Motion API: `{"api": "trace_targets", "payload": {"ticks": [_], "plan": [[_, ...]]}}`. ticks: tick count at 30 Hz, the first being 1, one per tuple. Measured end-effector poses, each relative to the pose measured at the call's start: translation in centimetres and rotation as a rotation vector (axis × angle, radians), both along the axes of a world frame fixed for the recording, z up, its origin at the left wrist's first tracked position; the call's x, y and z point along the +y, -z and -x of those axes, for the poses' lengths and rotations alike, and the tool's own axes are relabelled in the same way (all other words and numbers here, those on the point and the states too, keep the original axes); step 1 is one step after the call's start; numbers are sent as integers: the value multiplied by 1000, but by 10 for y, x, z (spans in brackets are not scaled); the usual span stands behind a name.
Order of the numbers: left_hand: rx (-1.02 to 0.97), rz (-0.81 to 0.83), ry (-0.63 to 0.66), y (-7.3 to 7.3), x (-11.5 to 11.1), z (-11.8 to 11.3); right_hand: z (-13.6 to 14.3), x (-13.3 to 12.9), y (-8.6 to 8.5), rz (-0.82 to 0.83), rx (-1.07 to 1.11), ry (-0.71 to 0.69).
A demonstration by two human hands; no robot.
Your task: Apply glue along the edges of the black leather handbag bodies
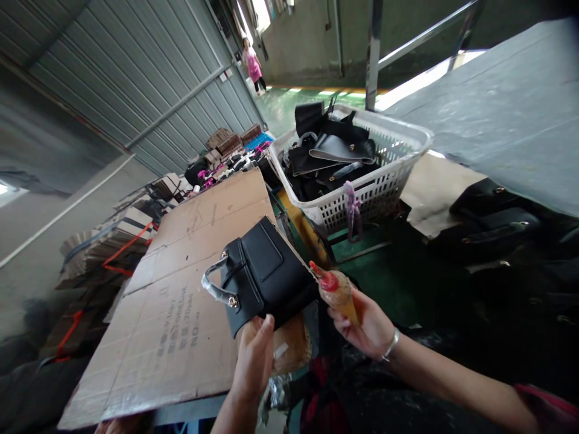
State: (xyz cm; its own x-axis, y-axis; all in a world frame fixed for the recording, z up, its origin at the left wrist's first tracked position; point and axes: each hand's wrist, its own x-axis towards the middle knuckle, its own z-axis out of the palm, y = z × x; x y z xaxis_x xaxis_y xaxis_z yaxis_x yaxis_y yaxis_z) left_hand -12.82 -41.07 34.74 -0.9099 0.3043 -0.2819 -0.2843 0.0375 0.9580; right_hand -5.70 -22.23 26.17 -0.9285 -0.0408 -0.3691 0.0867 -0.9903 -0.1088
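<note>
Holding a black handbag (271,259) by its near end in the left hand (254,349), just beyond that hand and over the right border of a cardboard sheet (176,283). Hiding most of the left fingers behind the bag, so cannot tell how far round they reach; leaving the thumb in sight. Tilted, with flap upward and a film-wrapped handle (211,287) on gold-coloured fittings, out beyond and to the left of the left hand. Cannot tell whether resting on the cardboard or held clear of it.

Gripping a squeeze bottle (341,295) in the right hand (367,324), with fingers curled round its yellowish lower part. Topped with a red cap (329,281) and nozzle, slanting from the right hand toward the bag's right edge. Too close there to tell whether touching. Wearing a light bracelet (391,345) at the right wrist.

Seeing, beyond the right hand, a white basket (328,216) heaped with black bag pieces (346,147) and hung with a purple tie (353,211) on its near side. To the right of the right hand, in dim light, more black bags (497,226), with a pale grey sheet (488,108) beyond them. Far left of the left hand, stacked cardboard (108,241) bound with orange straps (124,248). Well beyond both hands, a person in a pink apron (253,67), standing beside a corrugated wall (154,66).
</note>
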Motion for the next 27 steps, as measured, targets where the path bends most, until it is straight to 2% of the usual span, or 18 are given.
{"api": "trace_targets", "payload": {"ticks": [1, 3, 4, 5, 6, 8, 10, 11, 14, 16, 18, 20, 24, 26, 27], "plan": [[-12, 28, 84, -10, -10, -4, 3, -1, -1, 2, 3, -3], [-111, 219, 181, -32, -35, -5, 7, -1, -2, 17, 2, -3], [-109, 312, 163, -44, -47, -1, 9, -1, -3, 31, -2, -6], [-84, 365, 85, -54, -57, 6, 10, -1, -4, 46, -7, -8], [-26, 355, -49, -64, -63, 16, 11, -1, -5, 58, -12, -10], [85, 171, -339, -78, -65, 41, 12, -1, -4, 65, -14, -13], [-1, -1, -435, -84, -55, 68, 12, -1, -2, 44, 1, -19], [-83, -62, -437, -83, -48, 81, 12, -1, -2, 25, 13, -26], [-232, -151, -355, -76, -25, 111, 12, 1, -3, -36, 40, -28], [-248, -184, -288, -73, -12, 123, 12, 4, -6, -63, 36, 4], [-221, -240, -231, -76, -1, 129, 10, 10, -9, -98, 25, 61], [-131, -309, -136, -86, 7, 130, 7, 19, -10, -154, 22, 134], [201, -328, 175, -110, 14, 120, -7, 46, -2, -299, -3, 294], [362, -308, 268, -110, 12, 113, -15, 61, 4, -370, -64, 369], [423, -297, 278, -105, 10, 109, -20, 68, 7, -405, -105, 399]]}}
